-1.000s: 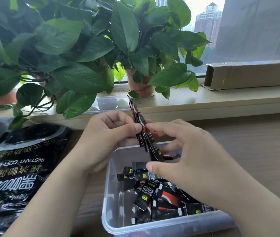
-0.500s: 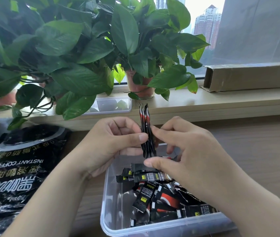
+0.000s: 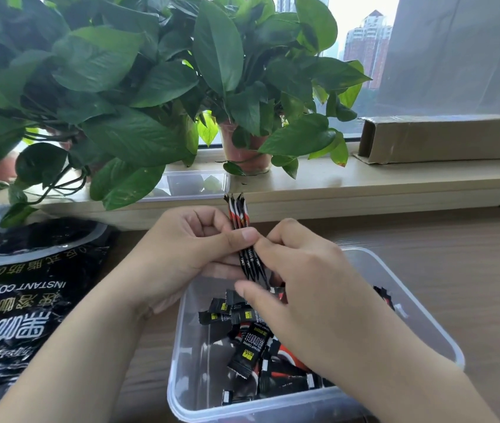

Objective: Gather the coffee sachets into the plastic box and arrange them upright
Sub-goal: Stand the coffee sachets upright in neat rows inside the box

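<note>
Our small stack of slim black-and-red coffee sachets (image 3: 243, 239) stands edge-on just above the far-left corner of the clear plastic box (image 3: 193, 363). It is pinched by our left hand (image 3: 187, 254), thumb against curled fingers, and by the fingertips of our right hand (image 3: 312, 288). We should square its ends, then lower it upright against the box wall.

left grip (image 3: 181, 254): fingers curled, thumb pinching | right grip (image 3: 309, 288): fingertips pinching, thumb out

single head view, looking forward-down, close over plastic box (image 3: 419, 303), facing windowsill (image 3: 364, 178).
</note>
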A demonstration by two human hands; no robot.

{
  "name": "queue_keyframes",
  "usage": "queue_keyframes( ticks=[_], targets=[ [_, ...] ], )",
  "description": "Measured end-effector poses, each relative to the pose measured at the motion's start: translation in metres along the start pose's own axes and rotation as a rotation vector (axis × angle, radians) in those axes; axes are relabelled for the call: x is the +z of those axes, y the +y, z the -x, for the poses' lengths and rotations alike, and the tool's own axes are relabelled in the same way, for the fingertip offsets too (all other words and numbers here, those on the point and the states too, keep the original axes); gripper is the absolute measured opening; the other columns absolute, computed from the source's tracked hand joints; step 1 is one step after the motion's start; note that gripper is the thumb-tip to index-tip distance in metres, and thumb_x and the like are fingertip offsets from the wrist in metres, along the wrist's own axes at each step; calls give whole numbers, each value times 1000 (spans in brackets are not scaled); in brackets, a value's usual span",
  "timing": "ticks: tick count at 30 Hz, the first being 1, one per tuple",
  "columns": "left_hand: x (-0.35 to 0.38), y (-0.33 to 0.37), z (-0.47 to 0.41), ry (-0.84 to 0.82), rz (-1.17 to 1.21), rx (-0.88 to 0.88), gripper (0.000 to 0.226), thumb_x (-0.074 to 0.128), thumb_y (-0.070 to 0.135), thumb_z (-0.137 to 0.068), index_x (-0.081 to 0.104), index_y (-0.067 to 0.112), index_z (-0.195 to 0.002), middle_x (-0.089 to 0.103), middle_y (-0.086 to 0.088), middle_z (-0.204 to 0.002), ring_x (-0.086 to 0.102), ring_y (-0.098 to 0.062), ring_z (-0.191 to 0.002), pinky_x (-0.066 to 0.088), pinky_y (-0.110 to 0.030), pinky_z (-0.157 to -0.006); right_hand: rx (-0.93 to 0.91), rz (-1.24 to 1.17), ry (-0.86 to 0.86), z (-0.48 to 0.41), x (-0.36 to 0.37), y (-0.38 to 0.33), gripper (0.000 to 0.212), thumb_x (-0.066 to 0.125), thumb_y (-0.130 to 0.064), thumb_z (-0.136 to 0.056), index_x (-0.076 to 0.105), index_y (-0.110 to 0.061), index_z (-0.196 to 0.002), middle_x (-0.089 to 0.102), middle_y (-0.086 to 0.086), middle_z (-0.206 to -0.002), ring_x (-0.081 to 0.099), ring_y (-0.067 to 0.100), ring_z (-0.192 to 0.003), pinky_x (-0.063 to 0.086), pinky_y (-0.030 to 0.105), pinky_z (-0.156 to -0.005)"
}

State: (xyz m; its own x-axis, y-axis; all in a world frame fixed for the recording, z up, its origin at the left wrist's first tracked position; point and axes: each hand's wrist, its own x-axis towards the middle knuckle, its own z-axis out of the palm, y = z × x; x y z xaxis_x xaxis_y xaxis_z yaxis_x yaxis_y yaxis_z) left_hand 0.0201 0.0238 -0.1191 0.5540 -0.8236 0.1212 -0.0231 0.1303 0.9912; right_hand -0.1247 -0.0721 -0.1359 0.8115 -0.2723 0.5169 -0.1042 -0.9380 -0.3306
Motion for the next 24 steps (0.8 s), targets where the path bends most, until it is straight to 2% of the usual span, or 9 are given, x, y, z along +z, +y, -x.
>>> queue_keyframes(
  ticks=[3,5,8,11,14,18,20,24],
  targets=[
    [0,3,1,9,-7,5,22,74,11,-68,53,6,-66,70,-12,-63,69,-16,-52,54,-22,-46,-10,-48,-24,-2,-3,-1,36,53,-48,-91,70,-20,-105,53,-11,-92,52,6,-75,39,7,-66],
    [-1,3,0,31,-8,17,22,72,11,-70,51,6,-66,71,-10,-62,69,-15,-51,54,-21,-46,22,-121,-10,-3,-9,0,34,47,-46,-95,69,-23,-109,56,-13,-92,55,6,-80,42,11,-70],
    [-6,2,-2,71,-22,28,23,71,14,-73,49,8,-68,76,-18,-81,75,-23,-64,56,-22,-48,57,-128,-20,-3,-16,4,22,51,-35,-98,71,-26,-102,60,-12,-89,55,4,-82,43,15,-72],
    [-11,1,-5,97,-20,26,25,71,14,-76,47,9,-70,75,-24,-90,76,-36,-78,57,-24,-51,40,-3,-218,-3,-12,1,22,52,-37,-97,68,-21,-94,62,-9,-93,57,9,-89,48,26,-80],
    [-13,-1,-6,98,-55,2,26,72,17,-75,47,11,-69,76,-23,-92,76,-37,-81,57,-23,-51,55,65,-431,-2,-3,-3,29,55,-42,-95,66,-18,-107,64,-3,-109,56,19,-106,49,38,-92],
    [-15,-2,-6,88,-59,-31,27,71,15,-78,47,11,-69,76,-23,-92,76,-37,-80,59,-25,-52,57,117,-562,-2,2,-6,42,61,-45,-92,62,-18,-124,61,1,-127,49,23,-120,44,42,-103],
    [-17,-2,-7,80,-53,-42,27,70,12,-83,46,11,-69,76,-23,-93,76,-37,-81,59,-26,-54,65,146,-576,-1,1,-6,41,65,-41,-89,63,-20,-125,61,0,-127,49,22,-121,44,41,-103],
    [-18,-2,-8,47,-23,-59,29,68,8,-87,46,12,-69,75,-24,-94,76,-36,-82,58,-24,-52,120,189,-524,-2,-6,-6,32,71,-34,-86,69,-27,-117,66,-5,-115,56,20,-112,50,39,-96]
  ],
)
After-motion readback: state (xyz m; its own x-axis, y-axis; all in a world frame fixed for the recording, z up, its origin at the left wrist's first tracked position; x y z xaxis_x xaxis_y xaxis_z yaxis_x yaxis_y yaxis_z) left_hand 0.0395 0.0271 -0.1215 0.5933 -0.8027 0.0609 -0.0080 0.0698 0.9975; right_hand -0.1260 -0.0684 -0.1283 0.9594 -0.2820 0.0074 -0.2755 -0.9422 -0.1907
